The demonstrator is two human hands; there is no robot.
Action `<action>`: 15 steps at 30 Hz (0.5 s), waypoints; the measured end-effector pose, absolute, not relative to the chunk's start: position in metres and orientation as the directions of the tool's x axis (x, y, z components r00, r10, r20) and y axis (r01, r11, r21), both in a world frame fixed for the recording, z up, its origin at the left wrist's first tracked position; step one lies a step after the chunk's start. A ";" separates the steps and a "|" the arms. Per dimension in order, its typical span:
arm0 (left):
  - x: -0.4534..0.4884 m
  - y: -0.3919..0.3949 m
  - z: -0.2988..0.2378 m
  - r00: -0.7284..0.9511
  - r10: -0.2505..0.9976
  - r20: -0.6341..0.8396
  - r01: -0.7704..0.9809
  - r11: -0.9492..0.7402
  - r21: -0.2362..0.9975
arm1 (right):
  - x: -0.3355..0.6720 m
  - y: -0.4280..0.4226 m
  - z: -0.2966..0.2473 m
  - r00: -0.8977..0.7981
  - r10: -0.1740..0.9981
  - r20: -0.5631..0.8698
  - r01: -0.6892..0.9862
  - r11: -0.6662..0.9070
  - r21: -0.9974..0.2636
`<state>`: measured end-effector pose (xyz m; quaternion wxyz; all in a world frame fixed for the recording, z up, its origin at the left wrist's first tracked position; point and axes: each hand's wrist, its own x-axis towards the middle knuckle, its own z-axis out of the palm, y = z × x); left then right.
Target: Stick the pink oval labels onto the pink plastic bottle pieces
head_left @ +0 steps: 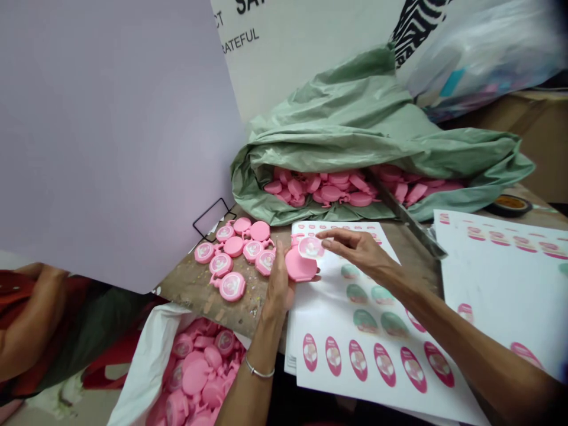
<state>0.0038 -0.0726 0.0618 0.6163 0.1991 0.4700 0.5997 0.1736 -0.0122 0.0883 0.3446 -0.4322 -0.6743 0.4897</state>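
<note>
My left hand (278,283) grips a round pink plastic piece (300,265) by its edge, above the sticker sheet (355,331). My right hand (355,247) pinches a round sticker (310,247) at its fingertips and holds it just over the pink piece. The sheet under both hands carries rows of pink oval stickers and several green blanks where stickers are gone. To the left, several pink pieces with stickers on them (235,257) lie on the wooden table (195,284).
A green plastic bag (355,136) full of pink pieces lies at the back. A white bag (151,361) of pink pieces sits low left. More sticker sheets (501,266) lie right, with a tape roll (509,205). Another person's arm (26,319) shows far left.
</note>
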 end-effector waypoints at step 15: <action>0.015 -0.088 0.084 -0.033 0.938 -0.346 -0.584 0.263 0.768 | 0.172 -0.043 0.093 -0.478 0.868 0.137 0.286 0.301 -0.910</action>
